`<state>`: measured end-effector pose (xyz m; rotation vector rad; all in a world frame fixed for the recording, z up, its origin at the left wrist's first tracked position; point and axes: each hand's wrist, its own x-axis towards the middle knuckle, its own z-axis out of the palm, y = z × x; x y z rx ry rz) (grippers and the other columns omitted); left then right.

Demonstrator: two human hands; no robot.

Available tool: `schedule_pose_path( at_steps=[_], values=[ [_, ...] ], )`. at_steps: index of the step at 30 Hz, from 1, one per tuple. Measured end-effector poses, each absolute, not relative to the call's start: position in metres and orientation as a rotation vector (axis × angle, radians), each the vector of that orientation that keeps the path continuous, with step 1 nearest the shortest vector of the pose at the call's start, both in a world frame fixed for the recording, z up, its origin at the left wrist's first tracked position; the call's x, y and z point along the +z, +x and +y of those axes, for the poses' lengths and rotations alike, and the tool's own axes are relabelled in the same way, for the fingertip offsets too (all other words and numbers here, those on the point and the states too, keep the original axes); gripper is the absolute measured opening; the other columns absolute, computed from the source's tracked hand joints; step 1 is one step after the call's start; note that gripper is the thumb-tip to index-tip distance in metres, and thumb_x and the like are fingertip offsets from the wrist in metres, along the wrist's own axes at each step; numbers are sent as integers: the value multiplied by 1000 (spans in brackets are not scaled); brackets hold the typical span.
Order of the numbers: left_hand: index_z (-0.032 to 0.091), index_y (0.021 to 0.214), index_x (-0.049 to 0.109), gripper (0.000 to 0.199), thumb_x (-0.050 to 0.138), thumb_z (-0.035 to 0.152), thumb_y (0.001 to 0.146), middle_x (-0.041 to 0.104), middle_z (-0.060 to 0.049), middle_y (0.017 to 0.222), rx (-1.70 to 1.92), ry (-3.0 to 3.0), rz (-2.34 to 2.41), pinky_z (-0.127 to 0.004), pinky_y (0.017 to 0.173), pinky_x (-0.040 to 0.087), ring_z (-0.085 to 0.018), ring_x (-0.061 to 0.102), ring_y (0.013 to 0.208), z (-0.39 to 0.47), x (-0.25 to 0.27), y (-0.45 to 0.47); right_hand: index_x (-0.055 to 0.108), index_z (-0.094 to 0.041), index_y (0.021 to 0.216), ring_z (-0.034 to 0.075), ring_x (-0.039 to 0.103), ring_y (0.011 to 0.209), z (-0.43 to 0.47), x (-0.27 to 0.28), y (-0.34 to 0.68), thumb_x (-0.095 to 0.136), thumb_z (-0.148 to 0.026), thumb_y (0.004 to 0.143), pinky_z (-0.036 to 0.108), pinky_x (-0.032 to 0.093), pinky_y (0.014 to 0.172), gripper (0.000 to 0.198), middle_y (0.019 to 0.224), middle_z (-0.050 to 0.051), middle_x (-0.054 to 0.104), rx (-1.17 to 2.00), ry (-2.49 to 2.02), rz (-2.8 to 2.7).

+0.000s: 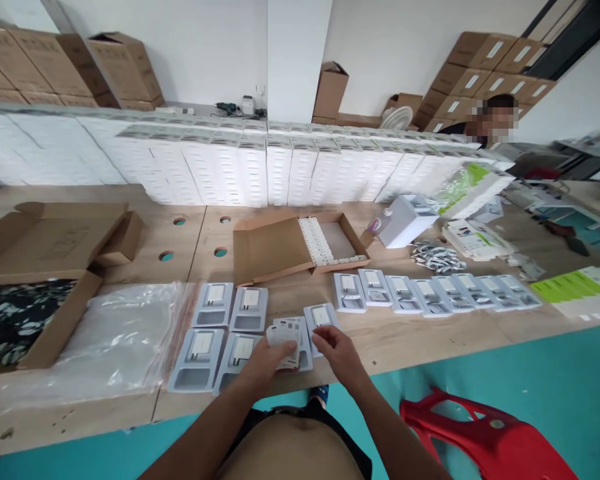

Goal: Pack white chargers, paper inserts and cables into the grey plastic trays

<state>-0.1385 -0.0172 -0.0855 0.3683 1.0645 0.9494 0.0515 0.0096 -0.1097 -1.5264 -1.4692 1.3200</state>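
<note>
My left hand [273, 353] is closed around a small stack of white printed cards [284, 333], its thumb lying on top. Under the cards, a grey plastic tray [306, 357] is partly covered. My right hand [336, 350] has its fingers curled towards the thumb; whatever they may pinch is too small to make out. It hovers beside another tray [315, 313] that holds a white rectangular plug adapter [321, 316]. Several similar trays [195, 379] with adapters stand to the left of my hands. A row of such trays [350, 307] extends to the right.
An open cardboard box [275, 250] lies behind the trays. Plastic bags [125, 333] and a box with dark patterned fabric [23, 320] are at left. Bundled cables [437, 257] sit at right. Stacked white boxes [230, 167] line the back. A red stool [505, 440] stands below; a person [473, 128] is beyond.
</note>
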Motion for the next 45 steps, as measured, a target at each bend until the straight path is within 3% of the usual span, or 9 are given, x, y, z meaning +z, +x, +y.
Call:
schedule_pose_path(
  at_steps=[5,8,10,14,18,22,26,38,45],
  values=[
    [12,99,68,33,73,34,75,72,-8,85,870,545,1026,-30,62,57,-19,66,72,-13,-77,-133,56,-19,76,12,53,58,-1,-83,27,68,-38,78,25,44,57,23,65,-4,56,1525,-1305,-1253],
    [11,99,66,34,72,34,74,72,-9,81,833,588,1076,-31,57,57,-20,66,65,-11,-73,-133,59,-20,88,11,52,59,-7,-79,30,66,-35,80,24,43,55,18,70,-4,55,1484,-1261,-1170],
    [10,96,66,33,73,31,72,72,-9,76,818,583,1080,-30,54,56,-19,65,59,-10,-69,-132,63,-22,97,12,53,62,-11,-77,34,61,-34,84,24,44,57,18,74,-2,58,1446,-1230,-1224],
    [11,89,66,30,68,37,73,71,-9,74,805,449,1072,-35,55,57,-22,65,63,-10,-61,-131,72,-23,91,16,58,77,-20,-70,45,51,-29,90,27,48,69,22,86,4,61,1138,-1207,-1530],
    [13,94,69,36,76,39,70,72,-9,86,813,573,1040,-30,58,57,-20,65,70,-12,-60,-131,74,-26,99,18,59,87,-24,-68,53,48,-27,92,29,49,77,27,92,6,60,965,-1196,-1772],
    [12,99,70,40,80,31,65,74,-10,92,821,705,1087,-31,64,57,-22,67,77,-12,-64,-128,69,-22,106,15,58,72,-21,-72,54,49,-35,92,27,48,67,28,81,3,63,1219,-1299,-1494],
    [10,91,70,37,82,27,60,73,-8,82,778,735,1137,-32,63,57,-21,66,71,-12,-62,-124,68,-16,82,12,50,59,-15,-79,52,63,-45,83,24,41,55,29,65,-1,59,1517,-1389,-1296],
    [13,76,69,23,77,32,66,69,-3,65,829,747,1323,-24,49,48,-16,60,55,-15,-91,-120,62,-17,78,12,51,53,-10,-102,51,62,-40,80,23,37,49,23,60,-2,59,1666,-1414,-1327],
    [14,77,65,12,67,25,74,66,-2,59,855,415,1464,-25,50,51,-15,61,50,-30,-130,-157,63,-18,90,16,65,69,0,-168,36,49,-28,88,24,45,63,17,75,3,70,1228,-1753,-1954]
  ],
)
